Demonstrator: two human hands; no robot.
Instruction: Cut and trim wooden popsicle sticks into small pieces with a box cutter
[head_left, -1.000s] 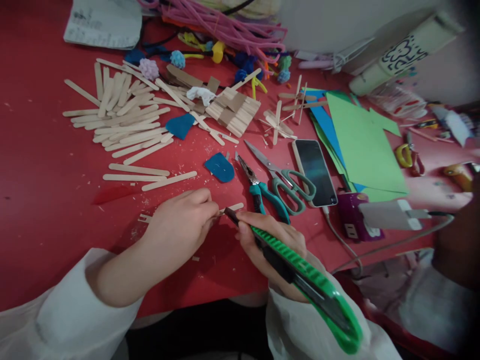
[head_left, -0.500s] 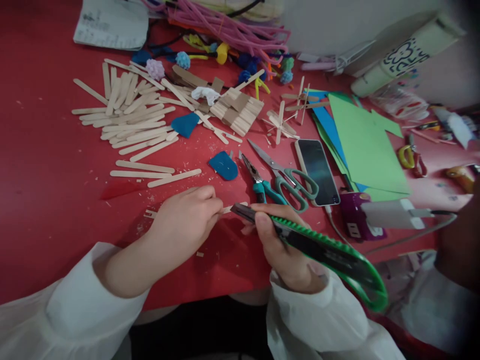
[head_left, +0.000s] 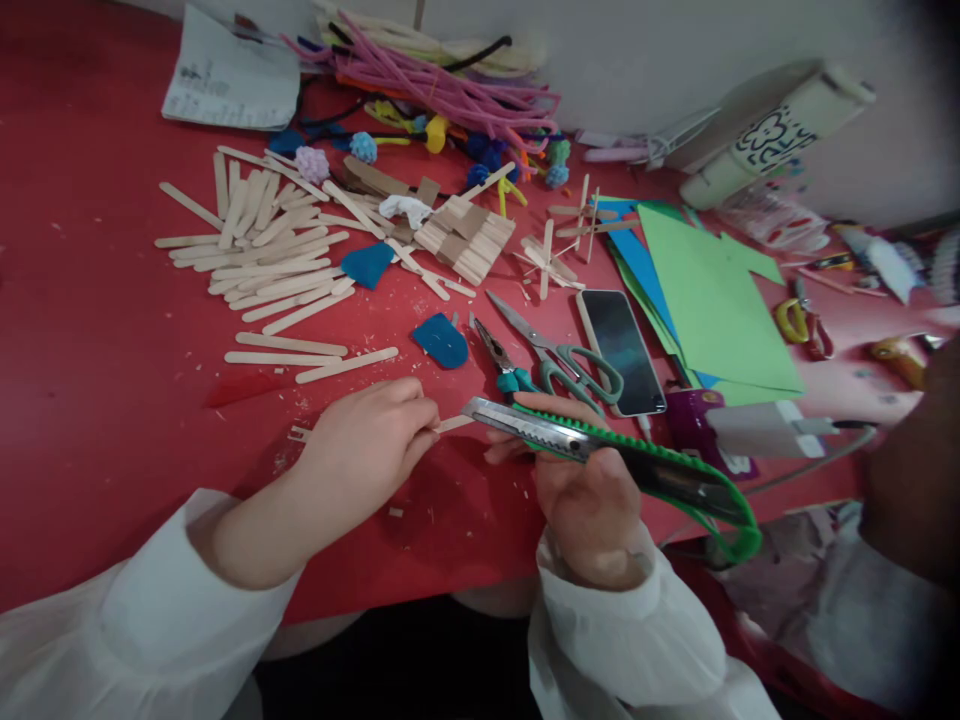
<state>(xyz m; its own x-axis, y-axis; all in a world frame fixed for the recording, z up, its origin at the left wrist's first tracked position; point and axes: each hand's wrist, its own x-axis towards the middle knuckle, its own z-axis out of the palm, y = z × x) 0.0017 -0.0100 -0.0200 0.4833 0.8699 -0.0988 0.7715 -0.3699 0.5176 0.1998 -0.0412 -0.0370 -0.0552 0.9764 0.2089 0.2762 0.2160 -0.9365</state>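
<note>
My left hand (head_left: 375, 440) is closed, pinching a thin wooden craft stick (head_left: 454, 424) whose end sticks out to the right. A green and black utility knife (head_left: 637, 455) lies in the grip of my right hand (head_left: 592, 500), its thumb along the side. The metal tip of the knife points left, just above the far end of the stick; whether they touch I cannot tell. Behind my right hand are teal-handled needle-nose pliers (head_left: 496, 355) and grey-green scissors (head_left: 559, 350). Small wood scraps (head_left: 395, 512) lie in front of my left hand.
A pile of craft sticks (head_left: 255, 240) spreads at the left. Blue felt pieces (head_left: 441, 341), a glued stick panel (head_left: 480, 245), a phone (head_left: 622, 350), green paper sheets (head_left: 705, 300) and pink pipe cleaners (head_left: 442, 80) surround the work spot. Another person's arm (head_left: 911, 460) is at the right edge.
My right hand has turned and its thumb has moved back along the knife, baring more of the metal front. My left hand keeps its pinch. The whole view has shifted slightly.
</note>
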